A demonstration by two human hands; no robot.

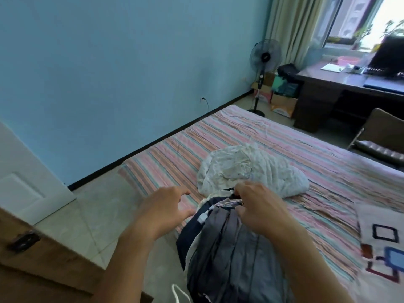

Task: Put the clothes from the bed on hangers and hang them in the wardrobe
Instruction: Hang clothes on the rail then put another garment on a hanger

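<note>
A bundle of dark grey and navy clothes (227, 248) hangs in front of me over the bed's near edge. My right hand (260, 206) is shut on the top of this bundle, along with what look like thin pale hanger hooks (228, 202). My left hand (166, 206) hovers just left of the bundle, fingers spread and holding nothing. A crumpled white garment (247, 169) lies on the striped bed (328, 171) just beyond my hands.
A wooden wardrobe panel with a hinge (24, 239) stands at lower left beside a white door (24, 182). A standing fan (263, 62), boxes, a dark desk (323, 92) and a chair (380, 138) lie beyond the bed. A patterned pillow (384, 243) rests at right.
</note>
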